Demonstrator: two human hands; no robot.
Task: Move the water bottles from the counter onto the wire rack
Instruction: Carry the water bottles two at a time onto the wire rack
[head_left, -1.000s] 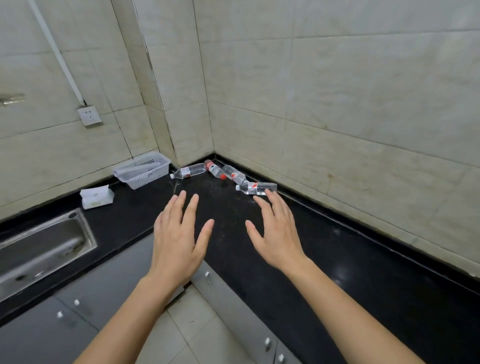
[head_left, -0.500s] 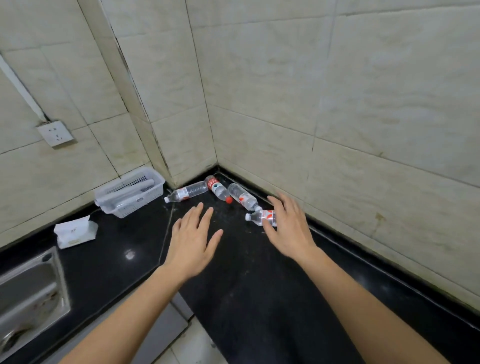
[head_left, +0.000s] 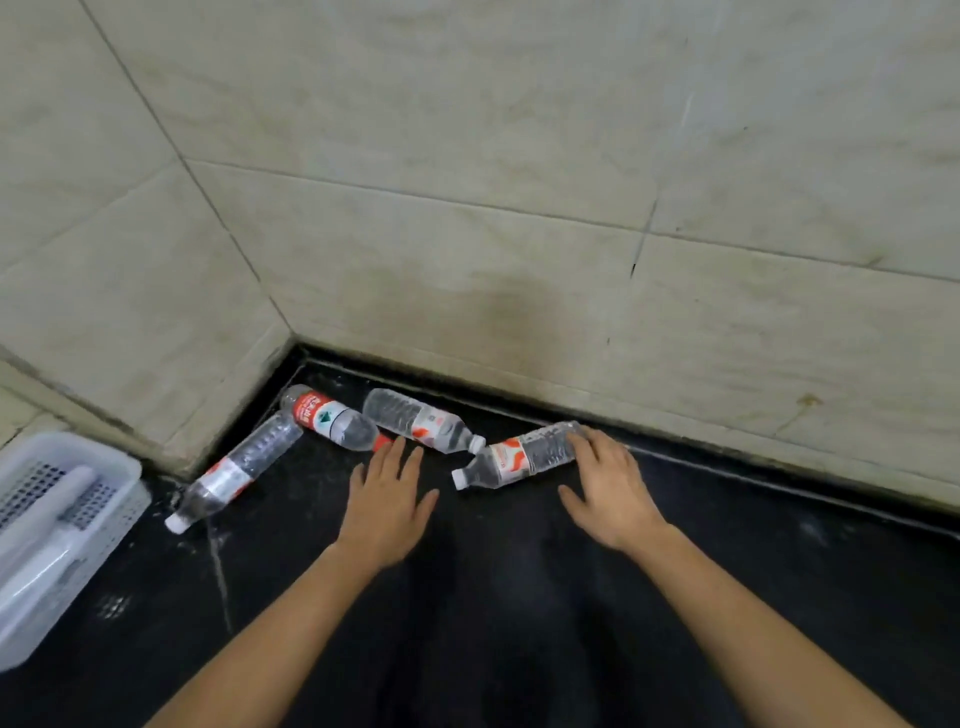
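Water bottles, four of them, lie on their sides on the black table (head_left: 519, 597) in the corner where two tiled walls (head_left: 519, 208) meet. The leftmost bottle (head_left: 236, 470) points its white cap toward the near left, close to a white plastic basket (head_left: 111, 467) at the left edge of view. A red-labelled bottle (head_left: 332, 421) lies just behind it, and a third bottle (head_left: 421, 422) lies to its right near the wall, its cap pointing right. The fourth bottle (head_left: 519, 457) lies rightmost, cap toward the left. The right hand (head_left: 610, 491) rests its fingers over the base end of this fourth bottle, thumb spread, not yet closed around it. The left hand (head_left: 387, 499) is flat and released, fingers together, its fingertips reaching the red cap of the red-labelled bottle, holding nothing.
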